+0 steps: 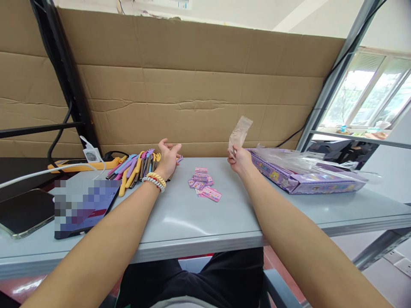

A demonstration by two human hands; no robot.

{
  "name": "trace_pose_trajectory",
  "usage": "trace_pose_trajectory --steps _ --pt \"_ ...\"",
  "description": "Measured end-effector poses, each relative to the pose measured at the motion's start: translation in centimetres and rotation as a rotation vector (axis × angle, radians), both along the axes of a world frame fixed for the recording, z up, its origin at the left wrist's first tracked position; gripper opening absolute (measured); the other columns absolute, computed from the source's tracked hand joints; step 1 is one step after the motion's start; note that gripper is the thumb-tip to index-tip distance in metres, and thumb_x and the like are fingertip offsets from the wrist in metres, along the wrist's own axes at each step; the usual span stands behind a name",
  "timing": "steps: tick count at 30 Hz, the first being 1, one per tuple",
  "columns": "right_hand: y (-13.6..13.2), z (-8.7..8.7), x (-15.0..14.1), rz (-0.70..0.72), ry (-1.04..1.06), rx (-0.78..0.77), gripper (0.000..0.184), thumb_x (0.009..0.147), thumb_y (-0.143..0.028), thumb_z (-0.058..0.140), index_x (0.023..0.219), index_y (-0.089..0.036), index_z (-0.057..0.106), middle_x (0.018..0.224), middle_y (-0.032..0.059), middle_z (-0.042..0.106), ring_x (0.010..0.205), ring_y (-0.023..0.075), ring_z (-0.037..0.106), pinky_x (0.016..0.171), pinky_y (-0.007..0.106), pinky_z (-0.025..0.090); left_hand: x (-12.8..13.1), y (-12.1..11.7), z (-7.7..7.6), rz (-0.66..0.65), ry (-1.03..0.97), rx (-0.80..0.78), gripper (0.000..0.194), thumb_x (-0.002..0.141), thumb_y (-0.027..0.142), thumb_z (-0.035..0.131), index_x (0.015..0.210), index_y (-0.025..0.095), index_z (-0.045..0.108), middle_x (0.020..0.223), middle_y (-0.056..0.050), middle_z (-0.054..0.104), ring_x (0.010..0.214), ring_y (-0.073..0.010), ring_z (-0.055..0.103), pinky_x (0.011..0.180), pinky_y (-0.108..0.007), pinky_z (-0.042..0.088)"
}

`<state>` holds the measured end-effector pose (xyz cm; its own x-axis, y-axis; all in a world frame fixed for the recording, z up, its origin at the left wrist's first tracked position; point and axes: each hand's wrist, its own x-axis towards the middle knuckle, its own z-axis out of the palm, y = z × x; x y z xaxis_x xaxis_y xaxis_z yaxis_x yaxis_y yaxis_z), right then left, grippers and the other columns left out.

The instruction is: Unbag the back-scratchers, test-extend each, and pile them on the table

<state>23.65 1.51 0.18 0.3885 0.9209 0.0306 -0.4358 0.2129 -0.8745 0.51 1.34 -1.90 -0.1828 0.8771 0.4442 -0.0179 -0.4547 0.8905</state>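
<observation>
My right hand is pinched shut on a small clear plastic bag, holding it upright above the grey table. My left hand, with bead bracelets on the wrist, rests at the edge of a pile of colourful pens. Its fingers are spread, and whether it grips a pen is hidden. A small heap of pink and purple cards lies on the table between my hands.
A purple box covered with clear plastic bags sits at the right. A tablet and a phone lie at the left, with a yellow power strip and white cable behind. A cardboard wall backs the table.
</observation>
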Motion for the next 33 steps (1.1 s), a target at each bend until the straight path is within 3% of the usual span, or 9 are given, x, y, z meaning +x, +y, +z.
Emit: trace_pose_trajectory --steps 5,10,12,20,24,26,29,31,33 --pt "0.3 0.1 0.4 -0.106 0.043 -0.001 0.016 0.084 -0.012 0.046 0.071 -0.019 0.039 0.053 -0.0066 0.044 0.034 0.0034 0.037 0.03 0.016 0.018 0.0 0.0 -0.1 -0.019 0.055 -0.036 0.052 0.077 0.043 0.055 0.117 0.027 0.026 0.118 -0.006 0.038 0.063 -0.0066 0.056 0.039 -0.018 0.041" --pt "0.5 0.3 1.5 -0.375 0.125 0.033 0.013 0.083 -0.015 0.044 0.077 -0.022 0.034 0.054 -0.0094 0.037 0.037 0.0053 0.042 0.032 0.016 0.024 0.1 0.0 -0.2 -0.029 0.074 -0.06 0.051 0.077 0.042 0.055 0.117 0.027 0.027 0.114 -0.005 0.039 0.063 -0.0064 0.054 0.04 -0.018 0.041" --pt "0.6 0.3 1.9 -0.379 0.055 -0.001 0.011 0.085 -0.016 0.04 0.08 -0.023 0.034 0.054 -0.0099 0.036 0.035 0.0044 0.039 0.033 0.015 0.025 0.1 0.1 -0.2 -0.033 0.075 -0.066 0.05 0.077 0.041 0.055 0.116 0.027 0.027 0.112 -0.005 0.04 0.063 -0.0065 0.054 0.04 -0.018 0.041" --pt "-0.7 0.1 1.4 0.152 -0.299 -0.246 0.018 0.067 -0.001 0.058 0.064 -0.015 0.048 0.045 -0.0032 0.046 0.032 0.0015 0.024 0.032 0.015 0.01 0.4 -0.4 0.0 -0.05 0.143 -0.101 0.047 0.079 0.038 0.054 0.116 0.025 0.028 0.108 -0.004 0.043 0.062 -0.0066 0.054 0.041 -0.018 0.04" --pt "-1.7 1.0 1.2 0.415 -0.596 -0.172 0.012 0.063 -0.006 0.065 0.074 -0.011 0.063 0.044 -0.0033 0.045 0.033 0.0017 0.023 0.032 0.016 0.01 0.4 -0.7 0.1 -0.064 0.167 -0.121 0.045 0.079 0.036 0.054 0.115 0.024 0.029 0.105 -0.004 0.044 0.061 -0.0063 0.053 0.042 -0.018 0.039" --pt "-1.7 1.6 1.6 0.267 -0.646 0.058 0.024 0.068 -0.012 0.063 0.091 -0.013 0.065 0.049 -0.0043 0.046 0.035 0.0031 0.028 0.033 0.016 0.016 0.4 -0.7 0.1 -0.071 0.178 -0.125 0.044 0.08 0.036 0.054 0.114 0.024 0.029 0.103 -0.003 0.045 0.061 -0.0066 0.053 0.042 -0.018 0.039" --pt "-1.3 2.2 3.1 -0.406 -0.534 0.401 0.038 0.081 -0.024 0.049 0.119 -0.021 0.054 0.06 -0.0034 0.05 0.043 0.0068 0.04 0.04 0.018 0.031 0.4 -0.6 0.0 -0.075 0.193 -0.124 0.043 0.08 0.036 0.054 0.114 0.023 0.029 0.1 -0.003 0.046 0.061 -0.0075 0.053 0.042 -0.019 0.039" --pt "-1.1 2.4 4.1 -0.754 -0.583 0.477 0.041 0.087 -0.028 0.041 0.127 -0.02 0.047 0.066 -0.001 0.052 0.052 0.0103 0.05 0.05 0.022 0.041 0.5 -0.6 0.0 -0.078 0.203 -0.125 0.043 0.08 0.036 0.053 0.113 0.023 0.029 0.1 -0.003 0.046 0.062 -0.0078 0.053 0.042 -0.019 0.039" --pt "-1.1 2.3 4.5 -0.907 -0.726 0.503 0.039 0.088 -0.029 0.039 0.123 -0.018 0.051 0.069 0.0017 0.054 0.063 0.0145 0.057 0.062 0.027 0.046 0.5 -0.5 -0.1 -0.078 0.216 -0.128 0.043 0.08 0.036 0.053 0.114 0.023 0.029 0.1 -0.003 0.046 0.062 -0.0079 0.053 0.041 -0.019 0.039"
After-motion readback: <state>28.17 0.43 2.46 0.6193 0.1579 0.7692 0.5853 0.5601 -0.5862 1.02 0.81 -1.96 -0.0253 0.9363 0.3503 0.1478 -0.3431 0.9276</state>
